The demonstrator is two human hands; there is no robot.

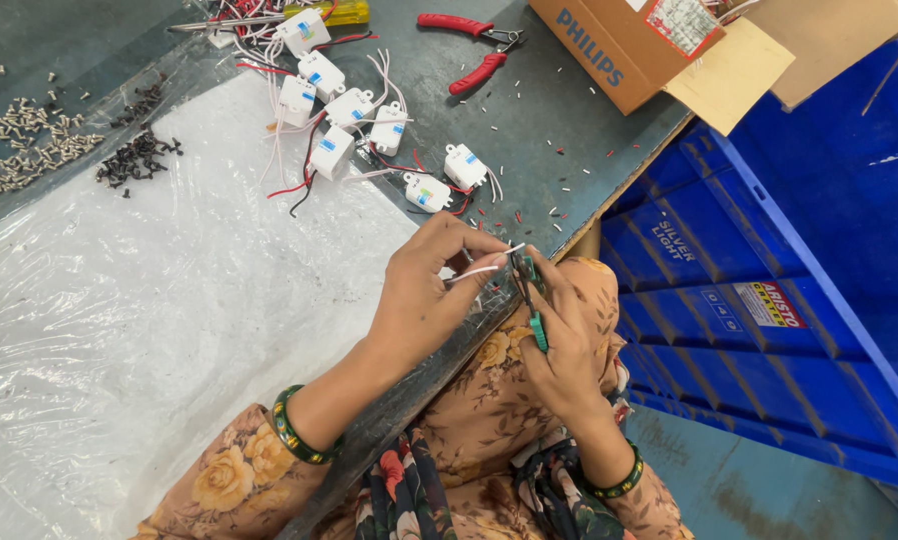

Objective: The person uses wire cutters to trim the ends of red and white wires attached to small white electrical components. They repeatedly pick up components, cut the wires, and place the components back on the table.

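Left hand (424, 300) pinching white wires (484, 268); right hand (567, 345) gripping green-handled cutters (532, 300)

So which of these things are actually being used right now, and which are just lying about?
In use:
left hand
white wires
right hand
green-handled cutter

Lying about:
white boxes
red pliers
screws
cardboard box
blue crate

grey-green worktable (529, 110) | clear plastic sheet (149, 300) | blue-grey floor (759, 490)
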